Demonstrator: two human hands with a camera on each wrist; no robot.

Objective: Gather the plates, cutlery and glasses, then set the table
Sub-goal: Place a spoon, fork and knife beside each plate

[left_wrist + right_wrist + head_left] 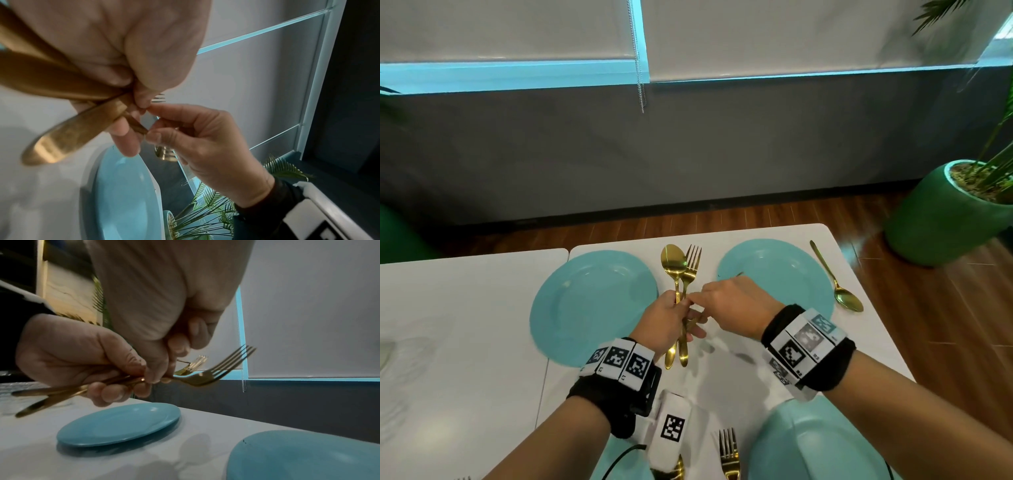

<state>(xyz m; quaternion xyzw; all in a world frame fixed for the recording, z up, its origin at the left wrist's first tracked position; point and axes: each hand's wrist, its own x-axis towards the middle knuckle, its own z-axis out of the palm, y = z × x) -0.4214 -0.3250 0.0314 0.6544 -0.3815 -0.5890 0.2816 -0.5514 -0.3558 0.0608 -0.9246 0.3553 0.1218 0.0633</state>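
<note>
Over the white table [465, 325], between two teal plates [585, 308] [780, 263], my left hand [671, 318] grips a bundle of gold cutlery. A spoon [674, 262] and a fork [691, 263] stick out of it, pointing away from me. My right hand [732, 301] meets the bundle from the right and pinches the thin handle [141, 129] of another gold fork [165, 154] between thumb and finger. The right wrist view shows the bundle's fork [216, 374] in front and the smaller-looking fork [197, 363] behind it.
A gold spoon [839, 284] lies to the right of the right plate. Close to me are a third teal plate [818, 442], a fork [729, 452] and a spoon [679, 469]. A green plant pot [945, 219] stands on the wooden floor past the table's right corner.
</note>
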